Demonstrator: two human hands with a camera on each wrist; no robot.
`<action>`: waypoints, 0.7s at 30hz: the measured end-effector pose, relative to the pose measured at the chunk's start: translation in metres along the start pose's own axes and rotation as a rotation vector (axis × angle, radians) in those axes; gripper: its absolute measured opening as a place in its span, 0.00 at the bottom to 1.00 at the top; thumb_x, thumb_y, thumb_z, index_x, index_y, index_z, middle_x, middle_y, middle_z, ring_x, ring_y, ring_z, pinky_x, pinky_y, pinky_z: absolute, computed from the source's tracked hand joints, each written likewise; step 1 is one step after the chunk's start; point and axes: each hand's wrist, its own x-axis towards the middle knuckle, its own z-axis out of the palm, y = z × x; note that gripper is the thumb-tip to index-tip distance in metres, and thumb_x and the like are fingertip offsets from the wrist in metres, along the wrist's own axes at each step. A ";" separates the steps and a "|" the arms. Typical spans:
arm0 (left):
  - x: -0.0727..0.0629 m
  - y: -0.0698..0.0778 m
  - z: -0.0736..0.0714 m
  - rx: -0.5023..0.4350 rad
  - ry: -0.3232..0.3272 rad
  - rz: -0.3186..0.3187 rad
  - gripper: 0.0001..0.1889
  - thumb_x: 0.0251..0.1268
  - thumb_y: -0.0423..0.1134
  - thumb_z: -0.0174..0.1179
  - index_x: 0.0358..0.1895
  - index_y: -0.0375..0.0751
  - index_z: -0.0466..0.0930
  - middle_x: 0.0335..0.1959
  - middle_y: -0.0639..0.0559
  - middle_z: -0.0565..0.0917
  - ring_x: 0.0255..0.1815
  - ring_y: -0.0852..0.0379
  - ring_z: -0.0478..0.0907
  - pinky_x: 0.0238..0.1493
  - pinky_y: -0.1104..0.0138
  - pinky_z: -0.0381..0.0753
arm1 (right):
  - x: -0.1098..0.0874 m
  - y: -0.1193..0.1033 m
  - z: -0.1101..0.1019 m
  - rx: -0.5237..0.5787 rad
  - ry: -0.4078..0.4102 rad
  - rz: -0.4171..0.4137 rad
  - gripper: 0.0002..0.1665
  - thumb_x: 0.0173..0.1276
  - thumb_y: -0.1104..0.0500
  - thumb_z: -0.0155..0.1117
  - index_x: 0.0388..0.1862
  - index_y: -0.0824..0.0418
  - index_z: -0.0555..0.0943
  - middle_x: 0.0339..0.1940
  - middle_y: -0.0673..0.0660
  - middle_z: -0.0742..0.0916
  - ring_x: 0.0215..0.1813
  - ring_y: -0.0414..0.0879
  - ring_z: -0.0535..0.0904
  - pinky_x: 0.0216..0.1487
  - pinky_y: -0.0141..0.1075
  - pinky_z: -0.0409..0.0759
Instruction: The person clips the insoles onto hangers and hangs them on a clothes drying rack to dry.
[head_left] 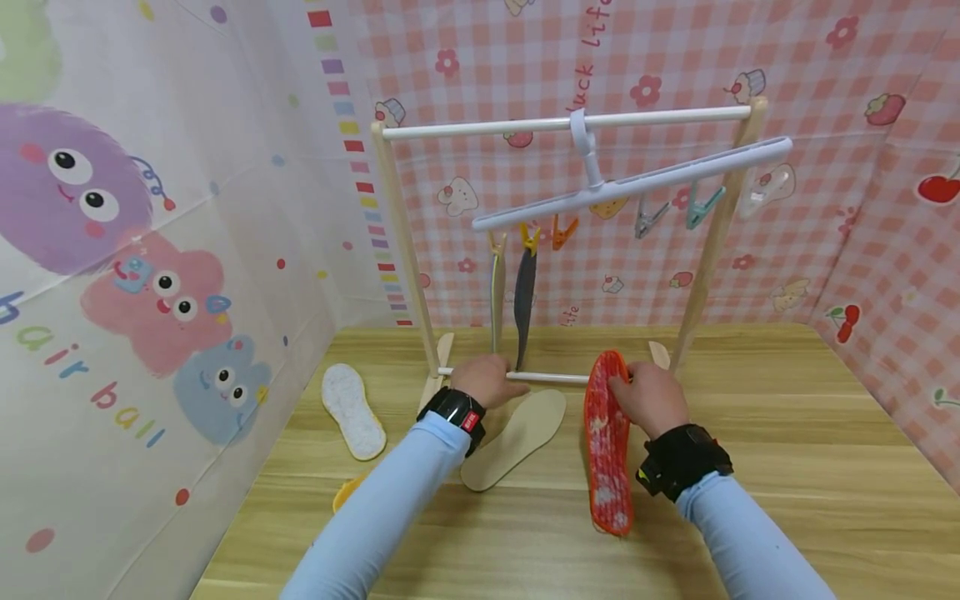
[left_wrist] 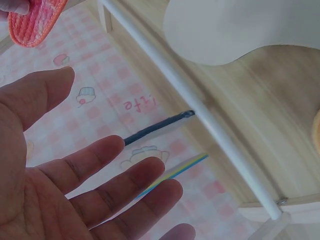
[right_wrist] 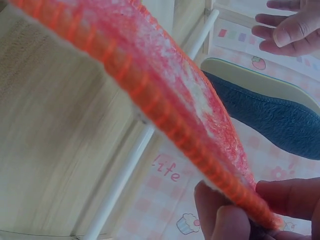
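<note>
Right hand (head_left: 656, 402), right of frame centre, pinches red insole (head_left: 609, 454) near upper end. Insole's long axis runs near-upright down frame; orange clip (head_left: 560, 240) hangs above, to left, grey clip (head_left: 643, 227) above, to right. Left hand (head_left: 482, 381), farther off, fingers apart, holds nothing; beige insole (head_left: 517, 437) lies at its lower right.

- You have five insoles: one red insole (head_left: 609, 450), one beige insole (head_left: 517, 442), one white insole (head_left: 354, 412), one dark insole (head_left: 526, 296), one pale insole (head_left: 497, 292).
- One yellow item (head_left: 346, 492), mostly hidden behind one of your two sleeves (head_left: 390, 508).
- Your clips (head_left: 530, 242) number five.
- You have one hanger (head_left: 633, 185) and one rack (head_left: 407, 250), with two white rods (head_left: 487, 128) and two wooden posts (head_left: 700, 283).
- You show one left hand (head_left: 483, 381), one right hand (head_left: 658, 400), two wristbands (head_left: 453, 408).
</note>
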 end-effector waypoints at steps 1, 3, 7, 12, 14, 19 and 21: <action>0.001 0.001 -0.001 -0.002 0.001 0.002 0.19 0.62 0.58 0.64 0.36 0.45 0.84 0.27 0.53 0.81 0.26 0.57 0.75 0.24 0.63 0.72 | 0.001 0.000 0.000 0.003 0.000 0.004 0.22 0.74 0.53 0.54 0.49 0.72 0.81 0.29 0.59 0.83 0.30 0.51 0.78 0.31 0.38 0.73; 0.002 0.002 -0.004 -0.001 0.010 0.006 0.20 0.63 0.59 0.64 0.39 0.44 0.85 0.31 0.52 0.84 0.29 0.55 0.79 0.26 0.62 0.75 | 0.001 -0.001 -0.001 0.003 0.002 0.004 0.22 0.75 0.53 0.54 0.50 0.72 0.81 0.29 0.59 0.83 0.30 0.51 0.78 0.31 0.38 0.73; 0.005 0.005 -0.011 -0.012 0.027 -0.003 0.23 0.62 0.60 0.63 0.43 0.42 0.85 0.35 0.50 0.86 0.32 0.54 0.82 0.28 0.60 0.78 | 0.002 -0.004 -0.004 0.003 0.014 -0.008 0.22 0.75 0.53 0.54 0.50 0.72 0.81 0.28 0.59 0.83 0.29 0.50 0.77 0.29 0.38 0.73; 0.009 0.008 -0.017 -0.022 0.051 0.008 0.19 0.63 0.58 0.64 0.31 0.45 0.80 0.22 0.55 0.78 0.22 0.58 0.73 0.21 0.64 0.69 | 0.003 -0.007 -0.007 0.005 0.045 -0.026 0.20 0.75 0.54 0.55 0.48 0.71 0.82 0.26 0.58 0.82 0.27 0.50 0.76 0.27 0.37 0.71; 0.010 0.009 -0.021 -0.026 0.053 0.016 0.19 0.64 0.58 0.64 0.28 0.45 0.78 0.20 0.55 0.75 0.21 0.58 0.71 0.20 0.64 0.68 | 0.003 -0.009 -0.007 0.008 0.059 -0.030 0.19 0.75 0.54 0.55 0.47 0.70 0.82 0.26 0.59 0.82 0.26 0.50 0.76 0.26 0.37 0.71; 0.013 0.012 -0.030 -0.010 0.058 0.010 0.20 0.64 0.58 0.63 0.40 0.42 0.83 0.28 0.51 0.83 0.25 0.56 0.77 0.25 0.62 0.75 | 0.004 -0.012 -0.011 0.013 0.099 -0.059 0.18 0.75 0.54 0.55 0.44 0.69 0.83 0.25 0.59 0.82 0.25 0.50 0.75 0.25 0.37 0.71; 0.014 0.014 -0.034 0.004 0.062 0.004 0.22 0.64 0.59 0.63 0.45 0.42 0.84 0.33 0.50 0.85 0.28 0.56 0.79 0.26 0.61 0.77 | 0.004 -0.014 -0.012 0.018 0.113 -0.070 0.18 0.75 0.55 0.55 0.43 0.69 0.83 0.26 0.59 0.83 0.25 0.50 0.76 0.25 0.37 0.71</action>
